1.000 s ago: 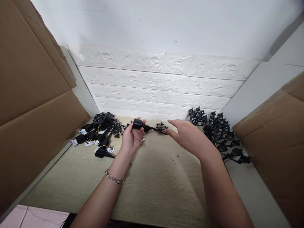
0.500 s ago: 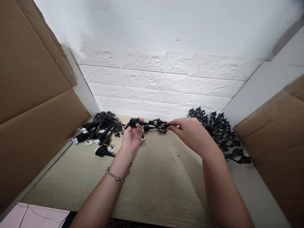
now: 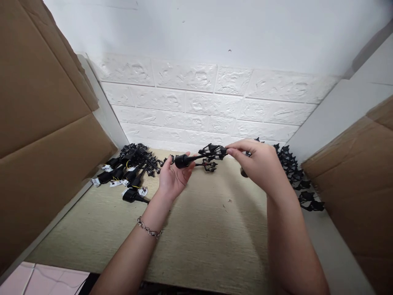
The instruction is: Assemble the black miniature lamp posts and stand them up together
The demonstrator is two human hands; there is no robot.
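Note:
A small black lamp-post piece (image 3: 199,157) with lantern heads is held in the air between both hands, above the woven mat (image 3: 196,229). My left hand (image 3: 174,180) grips its round black base end with thumb and fingers. My right hand (image 3: 258,164) pinches the lantern end at the top. A second small lantern branch hangs just below the stem. A chain bracelet sits on my left wrist.
A pile of black pieces with yellow wires and white tags (image 3: 129,170) lies at the mat's back left. Black lantern sprues (image 3: 296,180) lie at the right, partly behind my right hand. Cardboard sheets (image 3: 46,135) stand on both sides, a white brick-pattern wall (image 3: 202,110) behind.
My right hand closed on the lantern end and lifted it; the piece now tilts up to the right. My left hand shifted slightly right along the base.

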